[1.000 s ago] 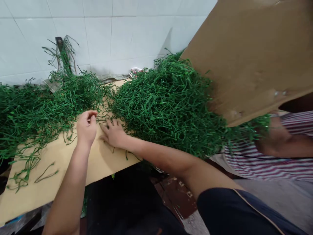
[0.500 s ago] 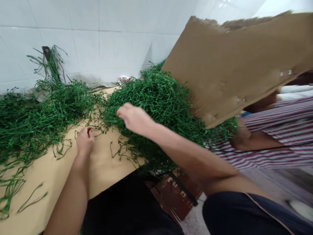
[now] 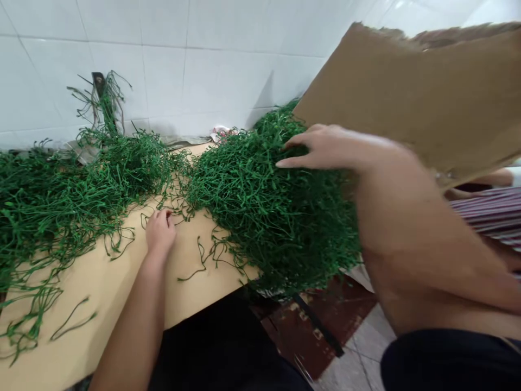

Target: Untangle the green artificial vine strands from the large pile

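A large heap of thin green stems with small knobbed ends (image 3: 248, 184) covers the right part of the tan board (image 3: 195, 293). My right hand (image 3: 321, 146) is at the upper right of this heap, its thumb and fingers apart and nothing seen in them. My left hand (image 3: 160, 231) rests on the board between the heaps, fingers curled in. Loose stems lie by its fingertips, but whatever it may hold is hidden. To the left spreads a second pile of the same stems (image 3: 81, 190).
A big cardboard sheet (image 3: 407, 98) slants up behind the right heap. A dark upright bracket (image 3: 99, 89) draped with stems stands by the tiled wall (image 3: 228, 76). Another person's striped clothing (image 3: 488, 212) shows at the right. Below the board sits a dark red box (image 3: 325, 326).
My right hand has moved right, from the heap's left side to its upper right, and its fingers have spread. The left hand stays on the board. The view has shifted slightly.
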`<action>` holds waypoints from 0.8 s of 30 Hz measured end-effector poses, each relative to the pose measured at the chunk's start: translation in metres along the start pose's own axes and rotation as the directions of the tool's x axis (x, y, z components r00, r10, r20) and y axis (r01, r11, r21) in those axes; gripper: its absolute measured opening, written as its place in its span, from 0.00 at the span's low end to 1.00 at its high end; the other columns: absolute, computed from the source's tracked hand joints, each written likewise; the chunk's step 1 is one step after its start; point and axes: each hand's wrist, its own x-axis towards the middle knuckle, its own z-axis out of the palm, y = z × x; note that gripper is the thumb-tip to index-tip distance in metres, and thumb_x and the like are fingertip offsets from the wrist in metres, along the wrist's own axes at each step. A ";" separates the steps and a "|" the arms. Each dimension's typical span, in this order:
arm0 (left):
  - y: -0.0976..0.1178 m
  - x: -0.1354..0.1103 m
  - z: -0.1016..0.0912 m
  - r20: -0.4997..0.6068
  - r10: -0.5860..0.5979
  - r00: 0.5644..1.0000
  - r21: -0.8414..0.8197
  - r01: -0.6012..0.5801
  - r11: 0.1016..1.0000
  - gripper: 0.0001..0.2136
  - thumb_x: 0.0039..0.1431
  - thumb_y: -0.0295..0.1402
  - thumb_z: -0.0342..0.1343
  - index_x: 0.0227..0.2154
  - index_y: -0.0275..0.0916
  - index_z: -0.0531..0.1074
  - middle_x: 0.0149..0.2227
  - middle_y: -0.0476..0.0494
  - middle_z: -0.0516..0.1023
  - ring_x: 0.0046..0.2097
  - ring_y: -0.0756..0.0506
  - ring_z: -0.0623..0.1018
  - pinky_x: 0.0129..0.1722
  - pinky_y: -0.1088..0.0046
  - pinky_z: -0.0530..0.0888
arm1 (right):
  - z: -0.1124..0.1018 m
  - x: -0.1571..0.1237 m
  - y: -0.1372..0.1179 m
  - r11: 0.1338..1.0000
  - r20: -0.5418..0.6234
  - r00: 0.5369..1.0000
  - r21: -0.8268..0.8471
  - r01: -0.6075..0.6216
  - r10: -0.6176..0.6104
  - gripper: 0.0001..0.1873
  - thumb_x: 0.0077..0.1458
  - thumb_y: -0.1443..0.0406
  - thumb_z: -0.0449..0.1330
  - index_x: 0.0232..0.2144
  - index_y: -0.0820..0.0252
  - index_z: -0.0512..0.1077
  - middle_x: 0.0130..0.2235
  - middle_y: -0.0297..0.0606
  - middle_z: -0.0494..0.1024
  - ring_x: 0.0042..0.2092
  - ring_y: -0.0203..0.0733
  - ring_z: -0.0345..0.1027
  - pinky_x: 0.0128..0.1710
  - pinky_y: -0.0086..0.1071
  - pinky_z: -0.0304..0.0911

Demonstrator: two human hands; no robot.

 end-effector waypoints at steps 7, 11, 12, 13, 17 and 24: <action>0.001 -0.002 0.000 0.005 -0.012 1.000 -0.002 0.012 1.000 0.12 0.56 0.27 0.45 0.39 0.38 0.72 0.42 0.39 0.75 0.47 0.41 0.73 0.49 0.64 0.69 | -0.056 0.022 -0.140 0.959 -0.011 0.962 0.067 0.275 -0.274 0.18 0.56 0.63 0.55 0.49 0.60 0.69 0.48 0.44 0.70 0.50 0.46 0.65 0.52 0.41 0.60; -0.001 -0.002 0.000 -0.033 -0.010 0.999 -0.036 0.009 0.999 0.12 0.56 0.26 0.44 0.38 0.37 0.72 0.42 0.38 0.75 0.46 0.42 0.73 0.49 0.64 0.69 | 0.021 0.060 -0.225 0.907 0.024 0.907 0.019 0.421 -0.422 0.31 0.49 0.70 0.60 0.57 0.62 0.60 0.60 0.56 0.54 0.57 0.60 0.54 0.46 0.43 0.62; -0.002 -0.002 0.000 -0.037 -0.006 0.999 -0.043 0.004 0.999 0.13 0.56 0.26 0.44 0.38 0.37 0.72 0.41 0.38 0.75 0.46 0.42 0.73 0.49 0.64 0.69 | 0.040 0.070 -0.235 0.904 0.008 0.904 -0.008 0.427 -0.427 0.27 0.50 0.72 0.57 0.55 0.64 0.62 0.61 0.57 0.53 0.57 0.60 0.53 0.46 0.44 0.61; -0.002 -0.002 0.000 -0.039 -0.001 0.999 -0.047 -0.001 0.999 0.13 0.56 0.26 0.44 0.38 0.36 0.72 0.41 0.37 0.75 0.46 0.42 0.73 0.49 0.64 0.69 | 0.056 0.080 -0.241 0.905 0.013 0.905 -0.020 0.425 -0.425 0.21 0.53 0.74 0.53 0.50 0.67 0.67 0.59 0.58 0.56 0.56 0.59 0.54 0.47 0.45 0.60; -0.004 0.000 0.003 -0.025 0.020 0.999 -0.043 -0.021 0.999 0.12 0.56 0.27 0.44 0.37 0.37 0.72 0.40 0.37 0.76 0.45 0.41 0.74 0.48 0.63 0.69 | 0.074 0.106 -0.234 0.910 0.024 0.910 0.036 0.413 -0.414 0.13 0.57 0.72 0.49 0.39 0.70 0.72 0.48 0.55 0.68 0.51 0.52 0.59 0.46 0.43 0.59; -0.004 0.001 0.000 0.010 -0.008 1.000 -0.129 0.009 0.992 0.12 0.56 0.27 0.44 0.36 0.39 0.72 0.41 0.39 0.75 0.46 0.40 0.73 0.47 0.61 0.68 | -0.010 0.120 -0.222 0.841 -0.290 0.929 0.421 0.339 -0.229 0.15 0.60 0.62 0.49 0.28 0.64 0.71 0.33 0.42 0.70 0.38 0.38 0.63 0.45 0.38 0.61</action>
